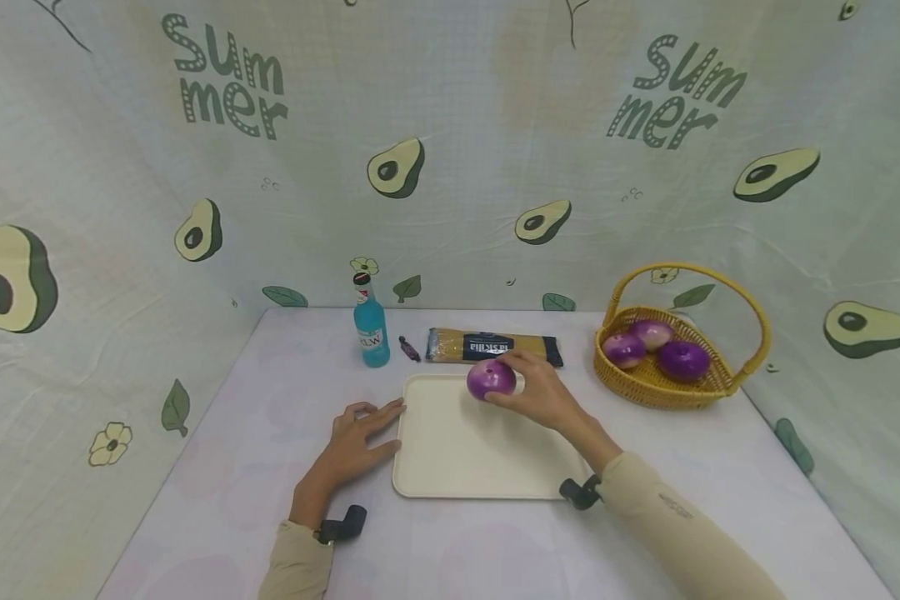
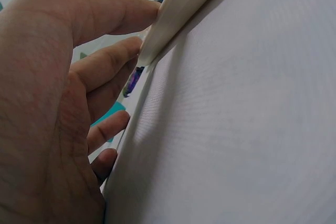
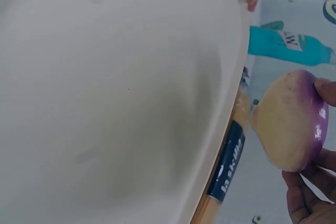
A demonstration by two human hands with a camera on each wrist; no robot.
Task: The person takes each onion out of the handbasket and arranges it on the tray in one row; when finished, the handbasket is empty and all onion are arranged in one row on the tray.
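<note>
A purple-and-cream turnip point(image 1: 491, 379) is held by my right hand point(image 1: 536, 390) above the far part of a cream tray point(image 1: 487, 458). In the right wrist view, the turnip point(image 3: 291, 121) shows its pale underside, clear of the tray surface, with fingers and thumb on its purple side. My left hand point(image 1: 360, 439) rests at the tray's left edge, its fingers spread. In the left wrist view, the thumb and a finger of the left hand point(image 2: 79, 72) touch the tray's rim point(image 2: 176, 14).
A wicker basket point(image 1: 648, 396) with several purple vegetables point(image 1: 682, 360) stands at the right. Behind the tray lie a pasta packet point(image 1: 487, 346) and a small wrapped candy point(image 1: 409, 349). A blue bottle point(image 1: 372, 333) stands upright at the back left.
</note>
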